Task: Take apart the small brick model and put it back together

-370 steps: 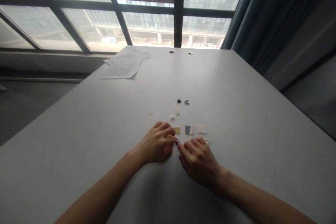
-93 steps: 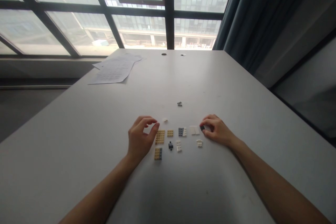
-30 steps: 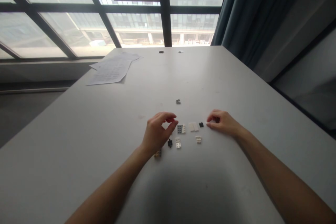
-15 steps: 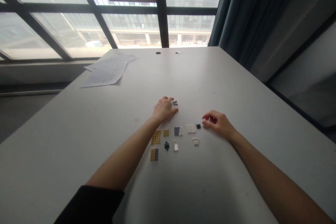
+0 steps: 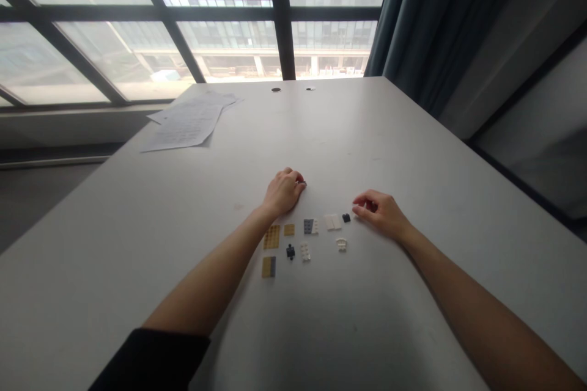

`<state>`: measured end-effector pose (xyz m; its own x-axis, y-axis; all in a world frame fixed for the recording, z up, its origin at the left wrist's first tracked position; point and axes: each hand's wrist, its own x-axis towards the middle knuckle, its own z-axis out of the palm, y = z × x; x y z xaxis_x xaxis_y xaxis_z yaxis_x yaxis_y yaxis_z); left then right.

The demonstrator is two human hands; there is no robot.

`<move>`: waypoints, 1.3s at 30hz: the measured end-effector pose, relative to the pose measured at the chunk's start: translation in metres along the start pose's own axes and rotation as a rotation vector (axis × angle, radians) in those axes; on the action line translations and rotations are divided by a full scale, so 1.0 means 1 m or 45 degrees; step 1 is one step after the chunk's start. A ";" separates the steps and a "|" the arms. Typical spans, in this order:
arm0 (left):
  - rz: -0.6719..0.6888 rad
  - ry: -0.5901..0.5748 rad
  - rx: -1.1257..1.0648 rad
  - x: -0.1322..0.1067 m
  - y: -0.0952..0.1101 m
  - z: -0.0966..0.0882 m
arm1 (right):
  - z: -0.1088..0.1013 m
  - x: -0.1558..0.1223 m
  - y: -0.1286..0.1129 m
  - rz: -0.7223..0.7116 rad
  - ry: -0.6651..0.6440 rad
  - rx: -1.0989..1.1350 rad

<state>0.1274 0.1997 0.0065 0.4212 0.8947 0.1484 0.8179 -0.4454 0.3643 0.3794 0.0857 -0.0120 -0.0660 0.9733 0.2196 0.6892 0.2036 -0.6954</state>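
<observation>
Beyond the rows of toy bricks, my left hand [image 5: 283, 190] is closed, with thumb and fingertips pinched round small grey toy bricks [image 5: 303, 182]. The fingers mostly cover these. Farther right, my right hand [image 5: 376, 209] rests on the table, its fingers loosely curled and a small gap between thumb and forefinger; I see nothing held there. Just left of its fingertips lies a small black brick [image 5: 346, 218]. Beside that are white flat pieces [image 5: 333, 222] and a grey plate [image 5: 309, 226] against a white one. Tan studded plate [image 5: 271, 237] sits by my left forearm.
Nearer me lie a black piece with knobs [image 5: 290, 252], a white studded plate [image 5: 305, 252], a white arched piece [image 5: 341, 244] and a tan-and-grey piece [image 5: 268, 267]. Paper sheets [image 5: 188, 125] lie at the table's far left. Windows and a dark curtain [image 5: 426, 30] stand beyond.
My left fingers have closed over the small grey bricks, which lay uncovered beside the hand before. My right hand has hardly moved.
</observation>
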 end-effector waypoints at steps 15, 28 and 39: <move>0.368 -0.179 0.204 -0.131 0.078 -0.007 | 0.001 -0.003 0.000 -0.083 0.145 -0.090; 0.228 0.533 -0.076 -0.143 0.027 -0.030 | 0.007 -0.037 -0.060 -0.239 0.275 -0.425; 0.456 0.873 0.067 -0.155 0.005 -0.023 | 0.055 -0.062 -0.097 -0.326 0.148 -0.846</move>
<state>0.0574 0.0595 0.0066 0.3408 0.5083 0.7909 0.7023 -0.6969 0.1453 0.2772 0.0117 0.0043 -0.2324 0.8788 0.4168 0.9581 0.2807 -0.0577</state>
